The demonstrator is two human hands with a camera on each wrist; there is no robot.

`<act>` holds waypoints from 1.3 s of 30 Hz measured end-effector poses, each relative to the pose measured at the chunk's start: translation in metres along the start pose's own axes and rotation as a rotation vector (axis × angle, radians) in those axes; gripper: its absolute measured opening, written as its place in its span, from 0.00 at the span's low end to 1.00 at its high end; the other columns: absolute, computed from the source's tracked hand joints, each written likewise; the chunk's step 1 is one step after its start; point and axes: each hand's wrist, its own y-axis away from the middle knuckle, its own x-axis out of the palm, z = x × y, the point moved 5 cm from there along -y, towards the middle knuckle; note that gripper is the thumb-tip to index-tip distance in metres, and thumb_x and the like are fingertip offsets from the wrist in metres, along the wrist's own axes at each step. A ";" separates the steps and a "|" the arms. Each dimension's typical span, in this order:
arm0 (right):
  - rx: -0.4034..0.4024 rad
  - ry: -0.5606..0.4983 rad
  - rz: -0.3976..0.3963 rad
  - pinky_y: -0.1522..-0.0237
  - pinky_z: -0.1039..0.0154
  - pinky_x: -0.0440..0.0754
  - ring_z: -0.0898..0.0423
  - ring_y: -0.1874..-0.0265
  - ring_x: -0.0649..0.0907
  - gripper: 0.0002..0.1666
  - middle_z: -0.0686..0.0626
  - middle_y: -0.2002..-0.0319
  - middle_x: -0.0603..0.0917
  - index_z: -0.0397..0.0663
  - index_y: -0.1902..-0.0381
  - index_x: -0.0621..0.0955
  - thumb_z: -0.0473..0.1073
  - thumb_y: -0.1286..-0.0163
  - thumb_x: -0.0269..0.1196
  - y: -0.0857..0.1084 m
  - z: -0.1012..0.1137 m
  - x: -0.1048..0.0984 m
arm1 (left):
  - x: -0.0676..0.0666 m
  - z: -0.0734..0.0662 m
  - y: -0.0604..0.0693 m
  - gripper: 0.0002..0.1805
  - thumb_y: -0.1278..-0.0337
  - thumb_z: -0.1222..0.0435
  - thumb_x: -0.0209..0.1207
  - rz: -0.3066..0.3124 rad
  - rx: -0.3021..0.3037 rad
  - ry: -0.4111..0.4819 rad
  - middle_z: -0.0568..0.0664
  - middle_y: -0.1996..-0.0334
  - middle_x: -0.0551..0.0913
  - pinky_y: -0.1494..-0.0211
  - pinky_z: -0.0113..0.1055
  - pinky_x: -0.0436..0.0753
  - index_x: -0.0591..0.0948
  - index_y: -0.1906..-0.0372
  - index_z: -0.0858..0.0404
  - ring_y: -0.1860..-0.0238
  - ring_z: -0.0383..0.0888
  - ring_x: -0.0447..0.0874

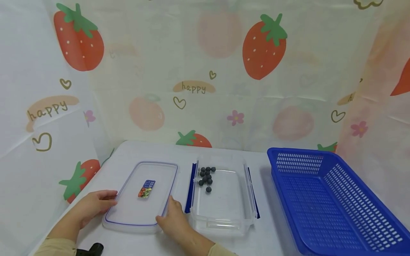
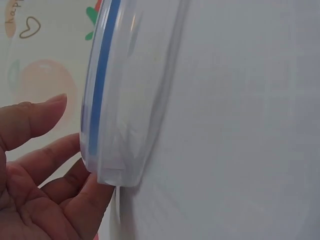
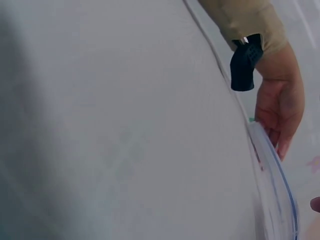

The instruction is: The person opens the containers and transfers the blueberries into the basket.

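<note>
A clear rectangular lid (image 1: 128,209) with a blue seal and a small picture label (image 1: 146,189) lies on the white table, left of a clear box (image 1: 224,199). At its left edge my left hand (image 1: 93,206) touches the side; in the left wrist view the thumb of this hand (image 2: 50,170) stands off while fingers rest on the lid's rim (image 2: 102,90). My right hand (image 1: 179,220) touches the lid's right edge near the front corner. Only a fingertip of it (image 3: 316,204) shows in the right wrist view. Several dark round berries (image 1: 208,179) lie at the box's back left.
Blue flaps (image 1: 191,188) hang open along both long sides of the clear box. A large blue perforated basket (image 1: 333,206) stands at the right. Behind the table (image 1: 269,234) hangs a strawberry-print cloth (image 1: 192,117). Something black (image 1: 93,249) shows beside the left sleeve.
</note>
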 end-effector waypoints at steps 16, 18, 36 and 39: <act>-0.059 -0.018 0.053 0.37 0.47 0.60 0.40 0.37 0.64 0.46 0.35 0.36 0.62 0.39 0.31 0.56 0.45 0.42 0.64 0.008 0.007 -0.006 | -0.002 -0.006 0.001 0.33 0.38 0.58 0.54 0.007 0.030 0.071 0.69 0.38 0.63 0.45 0.42 0.75 0.61 0.36 0.75 0.38 0.59 0.64; -0.095 -0.019 0.055 0.37 0.48 0.60 0.41 0.37 0.64 0.45 0.37 0.36 0.62 0.42 0.31 0.57 0.45 0.41 0.64 0.010 0.012 -0.010 | -0.004 -0.011 0.003 0.34 0.37 0.57 0.53 0.001 0.052 0.080 0.68 0.37 0.62 0.45 0.41 0.75 0.60 0.35 0.74 0.38 0.58 0.63; -0.252 -0.421 0.133 0.48 0.59 0.75 0.57 0.54 0.77 0.24 0.52 0.55 0.79 0.53 0.40 0.69 0.40 0.34 0.58 0.022 0.077 -0.093 | -0.005 -0.082 0.015 0.36 0.34 0.52 0.47 -0.054 0.225 0.199 0.64 0.38 0.60 0.45 0.36 0.74 0.51 0.31 0.67 0.44 0.46 0.68; -0.303 -0.435 0.117 0.47 0.60 0.74 0.55 0.54 0.77 0.22 0.48 0.54 0.78 0.48 0.42 0.71 0.39 0.33 0.57 0.022 0.086 -0.116 | 0.000 -0.094 0.015 0.36 0.34 0.52 0.46 -0.055 0.237 0.194 0.64 0.37 0.59 0.42 0.42 0.70 0.50 0.30 0.66 0.40 0.53 0.65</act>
